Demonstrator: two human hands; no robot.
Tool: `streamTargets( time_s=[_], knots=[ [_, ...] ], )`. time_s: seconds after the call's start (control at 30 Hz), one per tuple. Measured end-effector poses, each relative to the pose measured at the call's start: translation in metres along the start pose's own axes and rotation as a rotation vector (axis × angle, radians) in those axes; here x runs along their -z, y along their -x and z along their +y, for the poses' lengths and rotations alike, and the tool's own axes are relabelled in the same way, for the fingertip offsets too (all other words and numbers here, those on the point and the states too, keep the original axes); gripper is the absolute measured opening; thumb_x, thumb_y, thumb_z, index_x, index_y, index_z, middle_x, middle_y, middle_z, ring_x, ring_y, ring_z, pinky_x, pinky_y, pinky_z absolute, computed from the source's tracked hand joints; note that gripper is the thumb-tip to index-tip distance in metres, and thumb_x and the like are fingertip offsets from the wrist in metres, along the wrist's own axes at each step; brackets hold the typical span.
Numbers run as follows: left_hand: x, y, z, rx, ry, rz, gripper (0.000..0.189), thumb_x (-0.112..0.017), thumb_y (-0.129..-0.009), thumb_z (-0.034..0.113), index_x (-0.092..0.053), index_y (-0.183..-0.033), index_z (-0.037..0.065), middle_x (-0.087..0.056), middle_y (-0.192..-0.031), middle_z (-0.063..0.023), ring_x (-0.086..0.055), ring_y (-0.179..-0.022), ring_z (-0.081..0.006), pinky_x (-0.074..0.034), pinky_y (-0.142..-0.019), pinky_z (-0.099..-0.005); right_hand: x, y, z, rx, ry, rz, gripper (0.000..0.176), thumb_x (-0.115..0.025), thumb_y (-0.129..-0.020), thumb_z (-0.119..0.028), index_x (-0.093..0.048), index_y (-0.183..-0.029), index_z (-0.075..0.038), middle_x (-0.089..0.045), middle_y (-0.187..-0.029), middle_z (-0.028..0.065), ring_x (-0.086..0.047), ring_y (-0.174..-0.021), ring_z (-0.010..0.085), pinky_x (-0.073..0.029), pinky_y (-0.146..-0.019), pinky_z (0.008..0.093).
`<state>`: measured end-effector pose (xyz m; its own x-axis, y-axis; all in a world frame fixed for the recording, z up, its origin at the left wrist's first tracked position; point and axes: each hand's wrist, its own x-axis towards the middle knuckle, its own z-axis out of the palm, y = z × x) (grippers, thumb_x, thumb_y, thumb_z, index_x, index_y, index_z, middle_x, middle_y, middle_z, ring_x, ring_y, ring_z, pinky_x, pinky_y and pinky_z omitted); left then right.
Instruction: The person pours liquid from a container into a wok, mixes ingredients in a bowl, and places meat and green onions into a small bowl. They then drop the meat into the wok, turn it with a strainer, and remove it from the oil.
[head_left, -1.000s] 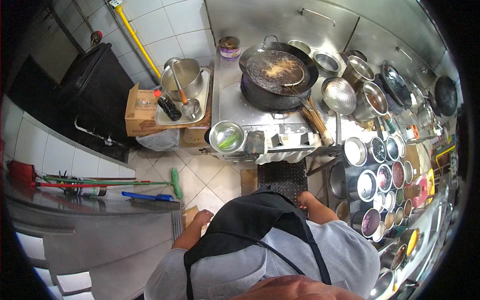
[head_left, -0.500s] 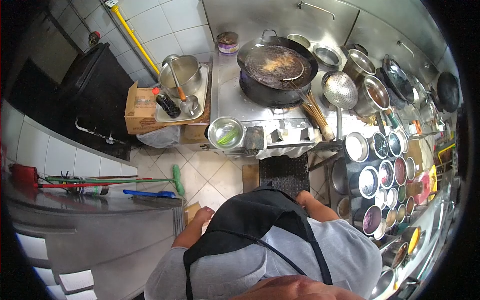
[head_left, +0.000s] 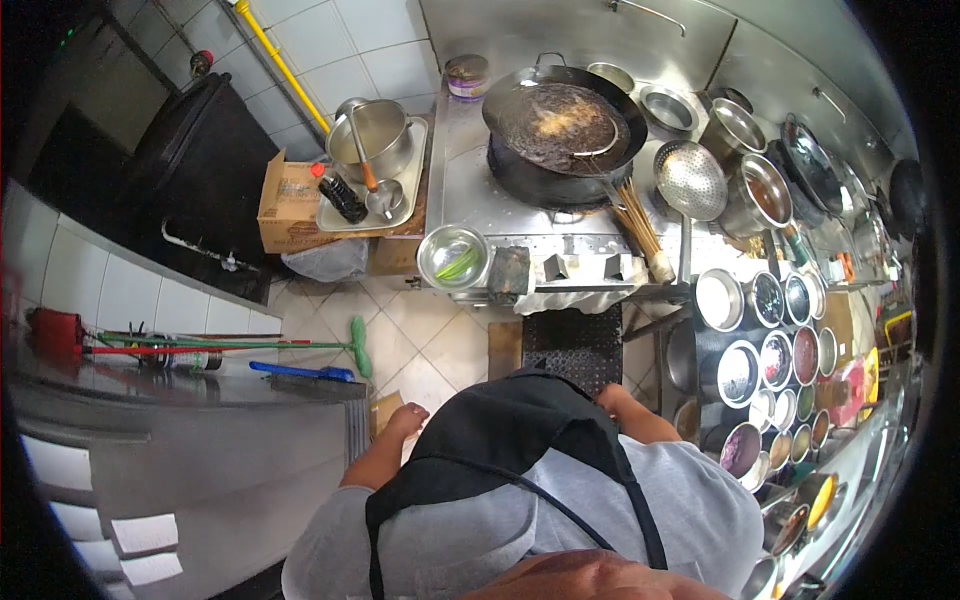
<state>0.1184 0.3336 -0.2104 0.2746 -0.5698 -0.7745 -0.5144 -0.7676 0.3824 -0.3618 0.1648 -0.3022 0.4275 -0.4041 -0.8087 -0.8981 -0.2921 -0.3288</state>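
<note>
Low at my left side, my left hand (head_left: pixel 408 418) hangs beside the black apron (head_left: pixel 510 420); its fingers are small and partly curled, and I cannot make out anything in it. My right hand (head_left: pixel 608 397) is at the apron's right edge, its fingers mostly hidden. Neither hand touches the stove (head_left: pixel 465 200). On the stove, a large black wok (head_left: pixel 510 170) holds dark bubbling liquid with pale golden food in the middle. A bundle of thin sticks (head_left: pixel 640 230) leans from the wok's front right, beside a perforated ladle (head_left: pixel 690 180).
A bowl with green pieces (head_left: pixel 453 257) and a dark cloth (head_left: pixel 510 273) sit on the stove's front edge. Left of it stand a pot (head_left: pixel 385 145) and a sauce bottle (head_left: pixel 343 198). Several metal containers (head_left: pixel 738 373) fill the right side. Brooms lie at left.
The whole view has shifted slightly, with the stove and containers a little farther right. Both hands stay low at my sides.
</note>
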Motion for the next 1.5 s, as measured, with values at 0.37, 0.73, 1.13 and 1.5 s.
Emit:
streamTargets(
  time_s=[0.37, 0.73, 1.13, 1.5],
  knots=[
    [-0.051, -0.019, -0.043, -0.089, 0.017, 0.091, 0.03, -0.056, -0.078, 0.028, -0.064, -0.096, 0.006, -0.064, -0.092, -0.0153, -0.06, -0.093, -0.028, -0.047, -0.08, -0.0364, 0.023, -0.013, 0.023, 0.0, 0.201, -0.038, 0.025, -0.048, -0.078, -0.017, -0.068, -0.069, -0.004, -0.066, -0.066, 0.0093, -0.065, -0.06, 0.0184, -0.052, -0.057, 0.0328],
    [-0.042, 0.014, -0.017, -0.226, -0.208, -0.007, 0.03, -0.051, -0.082, 0.03, -0.065, -0.095, 0.006, -0.064, -0.098, -0.0147, -0.059, -0.095, -0.0299, -0.045, -0.086, -0.0352, 0.015, -0.011, 0.051, -0.223, -0.066, -0.068, 0.03, -0.051, -0.083, -0.026, -0.065, -0.078, 0.0, -0.067, -0.073, 0.0103, -0.066, -0.063, 0.0171, -0.053, -0.059, 0.0307],
    [-0.02, -0.075, -0.008, -0.154, -0.005, 0.051, 0.037, -0.058, -0.078, 0.037, -0.063, -0.098, 0.006, -0.062, -0.103, -0.0168, -0.057, -0.099, -0.0308, -0.044, -0.088, -0.0363, -0.001, -0.005, 0.07, 0.078, -0.614, 0.478, 0.035, -0.058, -0.084, -0.036, -0.062, -0.09, -0.001, -0.063, -0.069, 0.0107, -0.061, -0.056, 0.0217, -0.048, -0.052, 0.0333],
    [-0.027, -0.094, -0.065, -0.538, -0.931, 0.041, 0.021, -0.043, -0.084, 0.016, -0.062, -0.089, 0.01, -0.061, -0.096, -0.0143, -0.058, -0.095, -0.0312, -0.048, -0.079, -0.042, 0.349, 0.101, -0.099, 0.422, -1.771, 0.49, 0.044, -0.048, -0.09, -0.036, -0.04, -0.114, 0.0, -0.059, -0.101, 0.019, -0.062, -0.083, 0.0245, -0.051, -0.063, 0.0319]
  ],
)
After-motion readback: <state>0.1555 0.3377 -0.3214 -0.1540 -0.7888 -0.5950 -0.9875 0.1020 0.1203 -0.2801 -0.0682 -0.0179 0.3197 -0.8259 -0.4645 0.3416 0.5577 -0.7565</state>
